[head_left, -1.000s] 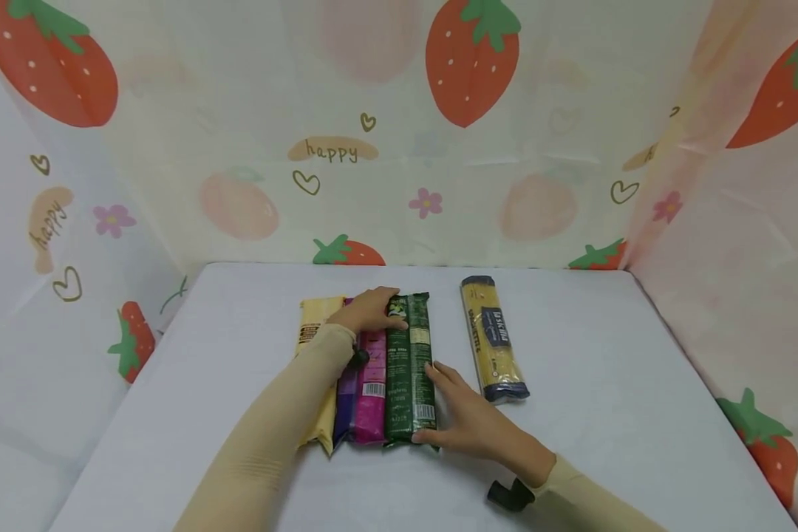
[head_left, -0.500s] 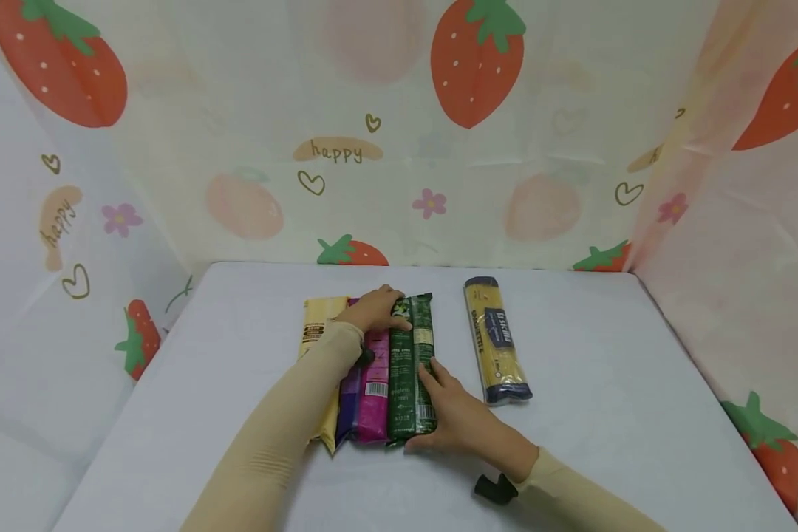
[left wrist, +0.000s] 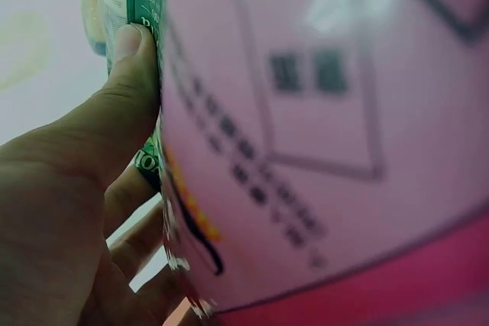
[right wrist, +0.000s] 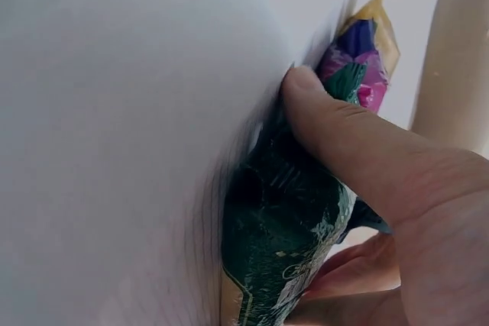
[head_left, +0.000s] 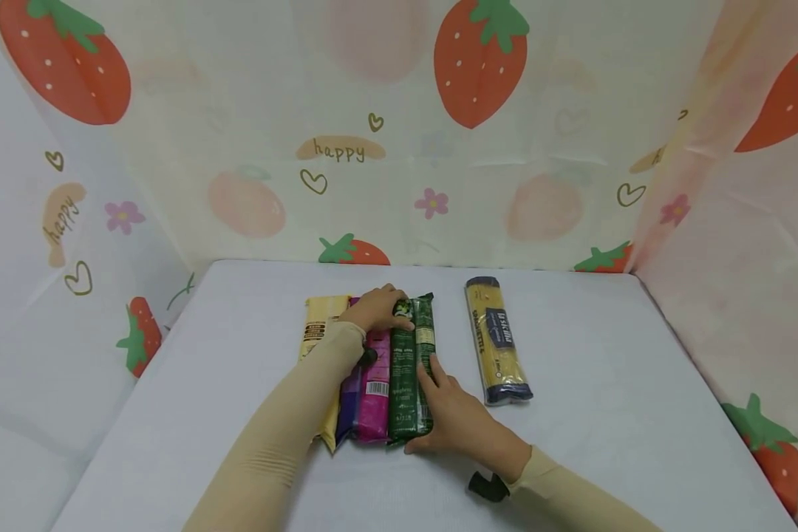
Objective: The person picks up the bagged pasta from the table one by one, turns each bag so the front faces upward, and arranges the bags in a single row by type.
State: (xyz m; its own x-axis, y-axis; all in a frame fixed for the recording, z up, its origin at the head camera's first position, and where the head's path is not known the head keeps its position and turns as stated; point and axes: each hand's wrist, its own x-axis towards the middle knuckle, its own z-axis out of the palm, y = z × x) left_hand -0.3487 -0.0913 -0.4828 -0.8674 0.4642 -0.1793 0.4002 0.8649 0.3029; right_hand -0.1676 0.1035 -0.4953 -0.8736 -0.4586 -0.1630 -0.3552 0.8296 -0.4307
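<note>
My left hand (head_left: 375, 309) and right hand (head_left: 462, 423) clamp the green pack (head_left: 403, 384), I think for aligning it; next needs gentle release.

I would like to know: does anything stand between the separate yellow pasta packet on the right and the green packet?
Partly, yes: the right hand lies against the near half of the green packet, on the side that faces the pasta packet. At their far ends, nothing visible stands between them.

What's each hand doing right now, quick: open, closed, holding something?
Left hand: touching the green packet near its far end; whether it grips cannot be told.
Right hand: open, touching the green packet around its near right corner.
</note>
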